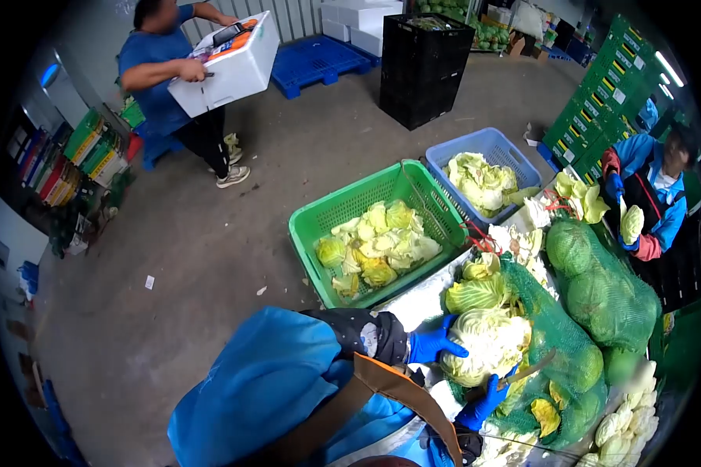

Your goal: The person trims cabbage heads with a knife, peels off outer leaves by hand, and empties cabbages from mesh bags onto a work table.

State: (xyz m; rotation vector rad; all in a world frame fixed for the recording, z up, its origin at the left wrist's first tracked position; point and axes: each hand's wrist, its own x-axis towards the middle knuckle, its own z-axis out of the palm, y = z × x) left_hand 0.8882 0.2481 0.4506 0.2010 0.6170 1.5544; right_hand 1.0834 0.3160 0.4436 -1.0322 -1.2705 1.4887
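Note:
Both my hands wear blue gloves at a pale green cabbage (487,346) on the work surface. My left hand (438,344) is on the cabbage's left side, thumb and fingers spread round it. My right hand (487,401), below the cabbage, is closed on a knife (528,371) whose blade points up and to the right. Loose outer leaves (479,292) lie just above the cabbage. Right of it is a green net bag (553,335) of cabbages, with yellow leaves (546,416) at its lower left.
A green crate (300,233) and a blue crate (442,148) hold leaves. Another net bag (607,288) and napa cabbages (627,420) lie right. A co-worker (670,187) holds a knife and cabbage. Another person (156,70) carries a white box (241,78) near black crates (422,74).

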